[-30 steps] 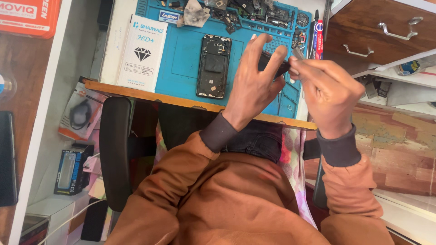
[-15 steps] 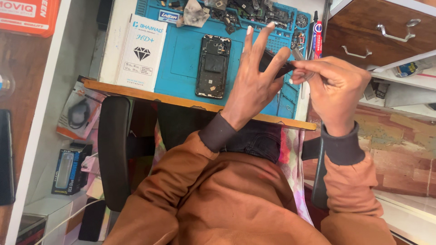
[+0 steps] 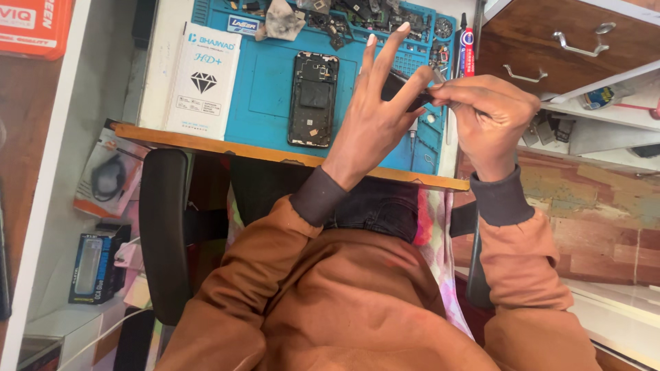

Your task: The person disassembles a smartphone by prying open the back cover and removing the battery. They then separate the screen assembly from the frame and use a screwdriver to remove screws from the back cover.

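Observation:
My left hand [image 3: 375,120] is raised over the blue work mat [image 3: 268,82], pinching a small dark part [image 3: 399,86] between thumb and a finger, the other fingers spread upward. My right hand [image 3: 491,117] is closed around a thin metal tool [image 3: 440,77] whose tip meets that dark part. An opened phone body [image 3: 313,99] lies flat on the mat just left of my left hand, its inner side up.
A white flat box [image 3: 203,79] lies on the mat's left edge. Loose parts and a crumpled cloth [image 3: 282,19] crowd the far rim. A red-and-blue tube [image 3: 467,51] lies at the right edge. Brown drawers [image 3: 543,41] stand at right, a black chair back [image 3: 161,233] below left.
Both hands have shifted slightly, with the left hand's fingers spreading wider and the right hand's tool staying at the dark part. The phone body has not moved.

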